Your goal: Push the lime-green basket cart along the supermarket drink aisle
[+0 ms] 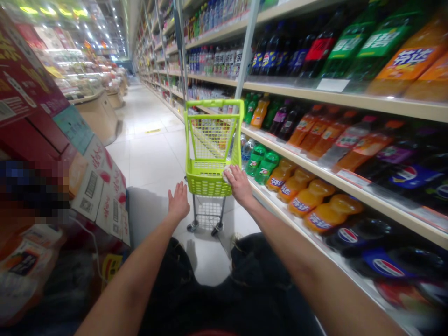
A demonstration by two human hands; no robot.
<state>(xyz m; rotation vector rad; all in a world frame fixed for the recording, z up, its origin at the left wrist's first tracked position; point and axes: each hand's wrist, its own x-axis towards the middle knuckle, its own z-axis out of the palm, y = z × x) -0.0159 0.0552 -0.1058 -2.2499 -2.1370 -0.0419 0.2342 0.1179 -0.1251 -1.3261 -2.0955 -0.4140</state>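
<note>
A lime-green shopping cart (210,185) with a lattice basket on wheeled grey legs stands in the aisle in front of me. My right hand (241,186) is at the basket's near right corner, its fingers closed over a crumpled white cloth (227,175) that rests against the rim. Part of the cloth is hidden under the fingers. Just left of the basket, my left hand (179,201) is held up with fingers stretched out and nothing in it. Whether it touches the cart's side I cannot tell; a small gap appears between them.
Shelves (350,179) of drink bottles line the right side, close to the cart; orange soda bottles (297,205) lie low there. Stacked cartons (100,186) stand on the left. The tiled aisle floor (150,149) runs ahead past display counters (93,112).
</note>
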